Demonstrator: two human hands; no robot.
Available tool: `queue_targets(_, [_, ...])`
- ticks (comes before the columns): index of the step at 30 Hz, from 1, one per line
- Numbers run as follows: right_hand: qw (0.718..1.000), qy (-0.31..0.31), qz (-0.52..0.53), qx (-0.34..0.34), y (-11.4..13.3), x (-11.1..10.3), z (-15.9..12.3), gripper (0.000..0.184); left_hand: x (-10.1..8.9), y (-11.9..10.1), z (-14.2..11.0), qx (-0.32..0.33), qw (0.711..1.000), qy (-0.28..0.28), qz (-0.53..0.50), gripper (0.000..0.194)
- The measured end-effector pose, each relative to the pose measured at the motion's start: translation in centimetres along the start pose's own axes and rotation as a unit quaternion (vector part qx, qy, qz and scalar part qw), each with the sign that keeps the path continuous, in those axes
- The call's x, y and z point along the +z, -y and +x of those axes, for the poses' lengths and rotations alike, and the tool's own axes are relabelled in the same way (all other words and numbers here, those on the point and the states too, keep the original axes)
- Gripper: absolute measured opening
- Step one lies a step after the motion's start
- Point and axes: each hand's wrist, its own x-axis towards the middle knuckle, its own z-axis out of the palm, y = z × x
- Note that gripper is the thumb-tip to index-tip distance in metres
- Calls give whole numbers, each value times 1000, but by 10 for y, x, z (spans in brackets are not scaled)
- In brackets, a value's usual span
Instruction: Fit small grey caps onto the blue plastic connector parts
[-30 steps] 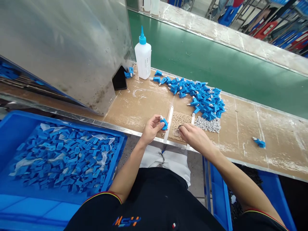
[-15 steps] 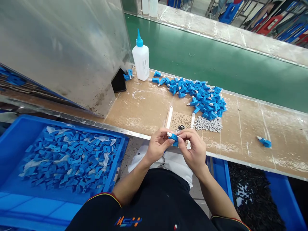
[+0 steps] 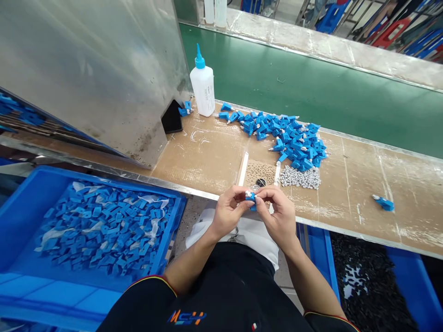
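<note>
My left hand (image 3: pixel 229 210) and my right hand (image 3: pixel 277 213) meet just in front of the bench edge, both pinched on one small blue plastic part (image 3: pixel 250 198) with a white tip. Beyond them on the cardboard-covered bench (image 3: pixel 207 157) lies a heap of like blue parts (image 3: pixel 287 138), a patch of small grey pieces (image 3: pixel 299 178), and a small dark ring (image 3: pixel 260 182) between two white strips.
A white squeeze bottle with a blue nozzle (image 3: pixel 202 85) stands by a steel housing (image 3: pixel 93 69). A blue bin (image 3: pixel 24 216) of blue parts is at my left; another bin (image 3: pixel 398 281) of dark parts sits under the bench. One stray blue part (image 3: pixel 383 202) lies right. A green conveyor belt (image 3: pixel 311 87) runs behind.
My right hand left the bench near the ring and came back to join my left hand. Both now hold the blue part closer to my body, turning it slightly.
</note>
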Motion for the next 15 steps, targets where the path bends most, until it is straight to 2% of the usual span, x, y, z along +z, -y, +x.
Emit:
queue_targets(8, [996, 45, -59, -53, 2, 0, -4, 13, -18, -3, 3, 72, 993, 53, 82, 15])
queue_targets(11, [998, 27, -21, -62, -4, 3, -7, 12, -21, -4, 4, 90, 990, 62, 84, 15])
queue_targets(15, [998, -1, 32, -57, -12, 8, -13, 9, -16, -4, 4, 79, 995, 42, 45, 20])
